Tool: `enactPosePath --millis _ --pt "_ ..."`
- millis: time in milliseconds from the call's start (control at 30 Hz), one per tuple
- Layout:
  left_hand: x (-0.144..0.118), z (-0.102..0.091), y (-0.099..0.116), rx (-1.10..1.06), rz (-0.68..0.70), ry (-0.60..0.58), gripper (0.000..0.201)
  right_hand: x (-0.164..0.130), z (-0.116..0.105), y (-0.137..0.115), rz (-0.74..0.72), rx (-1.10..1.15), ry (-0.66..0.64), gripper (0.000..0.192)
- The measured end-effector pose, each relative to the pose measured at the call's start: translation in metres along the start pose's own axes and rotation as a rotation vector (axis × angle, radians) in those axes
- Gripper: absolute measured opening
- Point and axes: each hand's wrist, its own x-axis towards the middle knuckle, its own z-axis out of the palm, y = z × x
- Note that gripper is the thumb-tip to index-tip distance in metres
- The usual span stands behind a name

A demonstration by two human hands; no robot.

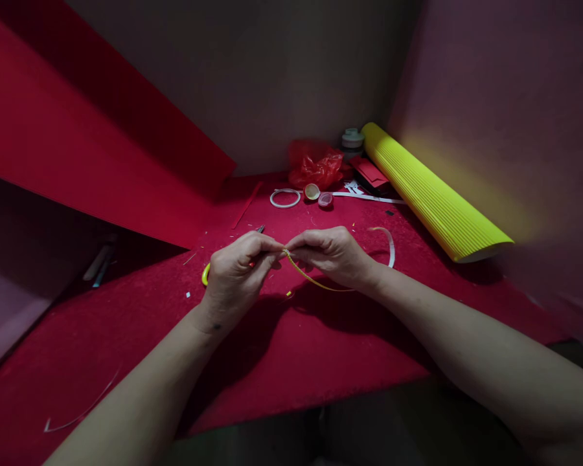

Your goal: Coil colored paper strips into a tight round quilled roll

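Over the red felt table top (pixel 320 349), my left hand (pixel 236 275) and my right hand (pixel 333 254) meet fingertip to fingertip. Both pinch one thin yellow paper strip (pixel 311 278), which curves down and to the right under my right hand. A yellow loop (pixel 205 274) pokes out at the left side of my left hand; what it belongs to is hidden. A dark pointed tool tip (pixel 260 229) shows just behind my left hand.
A roll of yellow corrugated paper (pixel 432 194) lies at the right. At the back are a red plastic bag (pixel 315 165), a white ring (pixel 285 198), two small caps (pixel 318 195), tape rolls (pixel 352 138) and white paper strips (pixel 388 243). A large red sheet (pixel 87 129) leans at the left.
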Motion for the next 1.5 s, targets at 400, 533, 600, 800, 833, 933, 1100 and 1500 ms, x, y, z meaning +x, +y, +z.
enactPosePath --millis 400,533,600,800,833,933,1100,1500 --pt "-0.0001 0.0008 -0.0014 -0.101 -0.085 -0.005 0.006 0.0002 -0.0002 -0.0006 -0.023 -0.04 0.001 0.01" --pt "0.0009 0.001 0.0018 -0.215 -0.187 -0.005 0.003 0.0004 -0.0011 -0.0018 -0.036 -0.045 -0.001 0.009" --pt "0.0014 0.0008 0.0024 -0.223 -0.205 -0.011 0.003 0.0006 -0.0014 -0.0026 -0.031 -0.046 -0.005 0.009" --pt "0.0004 0.0008 -0.0005 -0.19 -0.195 -0.021 0.005 0.0022 -0.0008 -0.0034 -0.025 -0.057 0.0 0.008" --pt "0.0001 0.0009 -0.001 -0.187 -0.194 -0.022 0.005 0.0023 -0.0007 -0.0034 -0.016 -0.058 0.0 0.008" --pt "-0.0002 0.0011 -0.0013 -0.185 -0.196 -0.021 0.005 0.0022 -0.0011 -0.0038 0.015 -0.061 -0.014 0.009" --pt "0.0006 0.0008 0.0005 -0.188 -0.194 -0.025 0.004 0.0019 -0.0029 -0.0036 0.032 -0.048 -0.045 0.012" --pt "0.0003 -0.0007 -0.0051 0.026 -0.042 -0.046 0.005 0.0016 -0.0016 -0.0049 0.086 0.0 -0.045 0.015"
